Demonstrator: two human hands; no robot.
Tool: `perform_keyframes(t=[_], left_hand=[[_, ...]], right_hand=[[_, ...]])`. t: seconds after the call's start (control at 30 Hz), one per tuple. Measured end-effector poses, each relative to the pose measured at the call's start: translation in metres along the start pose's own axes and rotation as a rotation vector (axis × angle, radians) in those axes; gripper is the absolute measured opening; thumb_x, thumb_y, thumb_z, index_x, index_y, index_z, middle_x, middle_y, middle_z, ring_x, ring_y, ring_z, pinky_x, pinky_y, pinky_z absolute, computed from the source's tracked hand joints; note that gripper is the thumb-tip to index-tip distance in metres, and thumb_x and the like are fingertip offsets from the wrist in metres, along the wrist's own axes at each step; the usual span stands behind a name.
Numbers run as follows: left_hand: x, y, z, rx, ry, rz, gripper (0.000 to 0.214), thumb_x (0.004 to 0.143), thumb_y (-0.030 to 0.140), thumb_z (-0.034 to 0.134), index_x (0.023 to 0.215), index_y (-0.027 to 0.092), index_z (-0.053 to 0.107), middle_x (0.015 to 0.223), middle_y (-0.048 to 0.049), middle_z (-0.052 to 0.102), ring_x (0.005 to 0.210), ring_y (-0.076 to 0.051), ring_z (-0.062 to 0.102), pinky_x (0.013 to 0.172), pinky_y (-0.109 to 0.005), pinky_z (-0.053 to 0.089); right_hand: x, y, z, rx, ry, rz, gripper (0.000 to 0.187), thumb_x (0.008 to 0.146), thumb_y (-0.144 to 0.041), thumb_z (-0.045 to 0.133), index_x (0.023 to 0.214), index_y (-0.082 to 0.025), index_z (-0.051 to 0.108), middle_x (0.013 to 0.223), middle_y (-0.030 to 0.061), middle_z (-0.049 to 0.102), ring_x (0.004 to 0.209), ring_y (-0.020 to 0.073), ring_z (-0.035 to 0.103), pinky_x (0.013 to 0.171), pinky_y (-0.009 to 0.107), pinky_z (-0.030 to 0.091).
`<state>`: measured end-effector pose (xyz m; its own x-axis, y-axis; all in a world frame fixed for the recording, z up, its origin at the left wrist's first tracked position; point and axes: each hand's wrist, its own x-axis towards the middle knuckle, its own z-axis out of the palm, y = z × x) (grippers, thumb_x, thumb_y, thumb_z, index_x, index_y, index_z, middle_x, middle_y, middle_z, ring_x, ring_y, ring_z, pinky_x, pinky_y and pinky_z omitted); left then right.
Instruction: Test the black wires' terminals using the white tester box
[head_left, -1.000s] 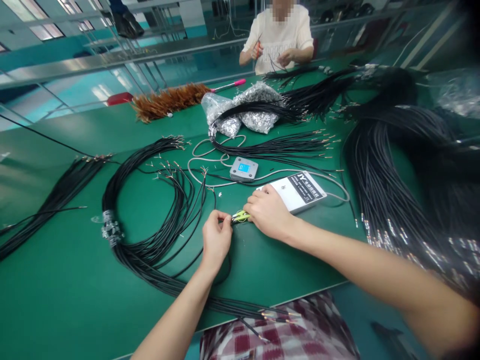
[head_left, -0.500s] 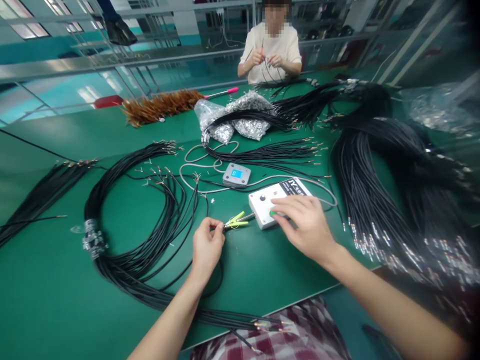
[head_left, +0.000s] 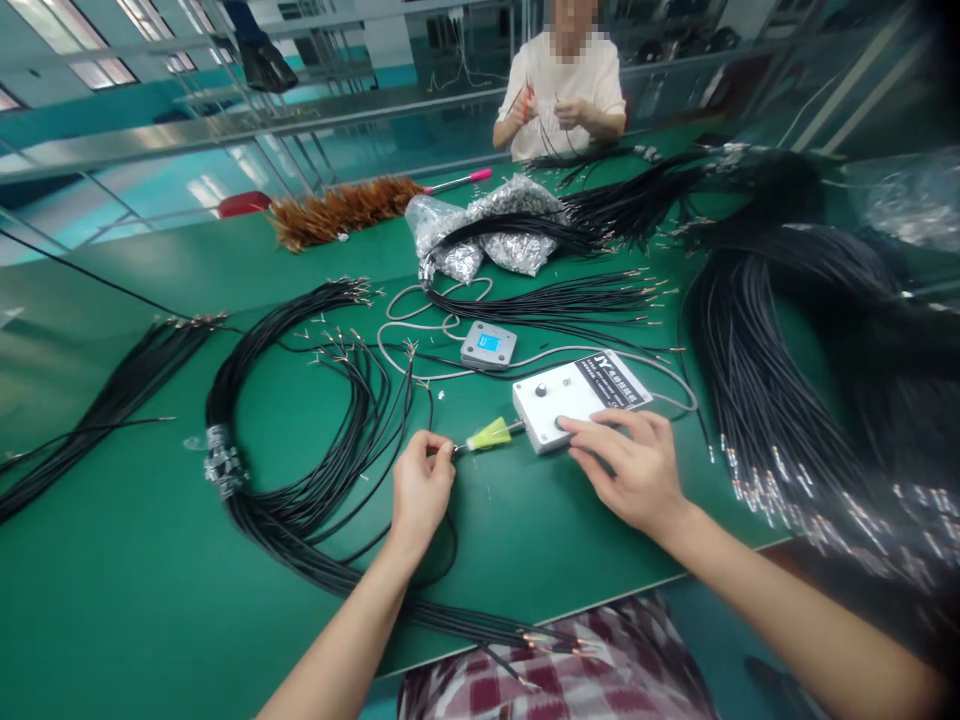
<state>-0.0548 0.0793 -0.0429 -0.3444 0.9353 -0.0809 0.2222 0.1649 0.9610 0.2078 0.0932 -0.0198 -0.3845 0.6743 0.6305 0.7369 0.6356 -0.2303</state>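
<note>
Green counter (head_left: 112, 580) is strewn with black cables (head_left: 289, 515). At centre, a cable end (head_left: 452, 450) is pinched by the left hand (head_left: 420, 492) beside the yellow clip (head_left: 489, 434); the white box (head_left: 551, 405) is touched by the open right hand (head_left: 639, 472).

Control box (head_left: 577, 395) by the table's (head_left: 112, 560) near edge, centre; right hand (head_left: 637, 470) on its near side. Clip (head_left: 489, 434) just left of it, touching the cable end (head_left: 444, 450) in the left hand (head_left: 420, 490). Meter (head_left: 488, 344) behind box. Cable coil (head_left: 300, 430) left; cable heap (head_left: 787, 350) along right edge; bags (head_left: 510, 225) toward far edge.
</note>
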Motion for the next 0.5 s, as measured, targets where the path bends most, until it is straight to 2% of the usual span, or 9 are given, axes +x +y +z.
perform_keyframes(t=[0.17, 0.33, 0.4, 0.5], left_hand=[[0.003, 0.001, -0.015, -0.04, 0.065, -0.018, 0.018, 0.074, 0.033, 0.061, 0.073, 0.019, 0.05, 0.039, 0.0087, 0.045, 0.032, -0.008, 0.041, 0.035, -0.017, 0.028], [0.013, 0.008, -0.029, -0.073, 0.112, -0.035, 0.021, 0.072, 0.035, 0.062, 0.071, 0.017, 0.052, 0.048, 0.0013, 0.058, 0.041, -0.013, 0.057, 0.044, -0.023, 0.047], [0.028, 0.015, -0.046, -0.061, 0.188, -0.024, 0.02, 0.071, 0.032, 0.063, 0.07, 0.015, 0.052, 0.054, 0.0011, 0.059, 0.044, -0.011, 0.058, 0.046, -0.022, 0.047], [0.059, 0.034, -0.088, 0.0, 0.357, 0.019, 0.019, 0.079, 0.027, 0.058, 0.068, 0.015, 0.047, 0.053, 0.0059, 0.052, 0.04, -0.005, 0.048, 0.044, -0.016, 0.038]], right_hand=[[0.001, 0.001, 0.0, 0.081, 0.015, -0.006, 0.007, 0.092, -0.02, 0.06, 0.093, -0.024, 0.066, 0.107, -0.0008, 0.076, 0.099, 0.023, 0.062, 0.091, 0.041, 0.035], [-0.009, -0.011, -0.007, 0.261, -0.018, 0.028, 0.013, 0.092, -0.017, 0.057, 0.1, -0.024, 0.065, 0.112, 0.005, 0.073, 0.102, 0.0234, 0.063, 0.091, 0.043, 0.04], [-0.019, -0.019, -0.01, 0.378, -0.101, 0.037, 0.014, 0.092, -0.016, 0.056, 0.102, -0.023, 0.064, 0.108, 0.0052, 0.074, 0.097, 0.0207, 0.065, 0.087, 0.039, 0.043], [-0.035, -0.029, -0.017, 0.55, -0.312, 0.084, 0.014, 0.094, -0.019, 0.055, 0.104, -0.022, 0.063, 0.099, 0.0047, 0.074, 0.09, 0.018, 0.066, 0.082, 0.034, 0.045]])
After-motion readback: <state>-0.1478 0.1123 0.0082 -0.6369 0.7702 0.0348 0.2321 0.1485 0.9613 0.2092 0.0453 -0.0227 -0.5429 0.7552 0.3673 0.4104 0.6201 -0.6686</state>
